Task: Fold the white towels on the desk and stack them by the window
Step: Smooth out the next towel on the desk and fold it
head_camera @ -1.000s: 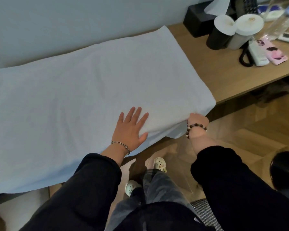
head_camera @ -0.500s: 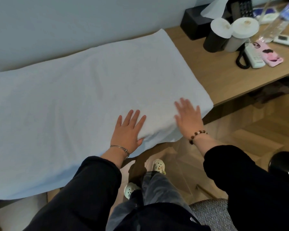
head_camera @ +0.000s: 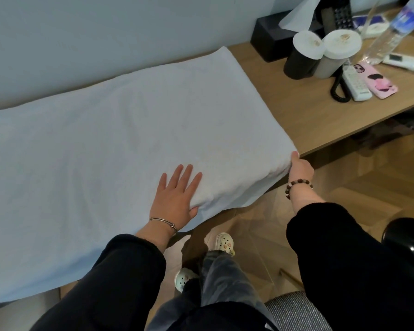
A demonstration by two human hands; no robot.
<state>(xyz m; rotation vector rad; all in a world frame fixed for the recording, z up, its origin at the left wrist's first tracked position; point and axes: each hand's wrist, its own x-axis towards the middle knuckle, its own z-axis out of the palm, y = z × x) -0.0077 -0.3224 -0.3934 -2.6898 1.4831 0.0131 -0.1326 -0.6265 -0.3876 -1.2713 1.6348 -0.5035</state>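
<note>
A large white towel lies spread across the wooden desk, its near edge hanging over the front. My left hand rests flat on the towel near the front edge, fingers straight and spread. My right hand is at the towel's near right corner, just below the desk edge. Its thumb lies on top of the corner and its fingers are hidden under the cloth, so it pinches that corner.
At the desk's far right stand two cups with white lids, a black tissue box, a corded phone handset, a pink phone and a plastic bottle. A grey wall runs behind. A chair and wooden floor lie below.
My right hand was flat on the towel half a second ago; it has slid right and down to the corner and taken hold of it. My left hand stays pressed in place.
</note>
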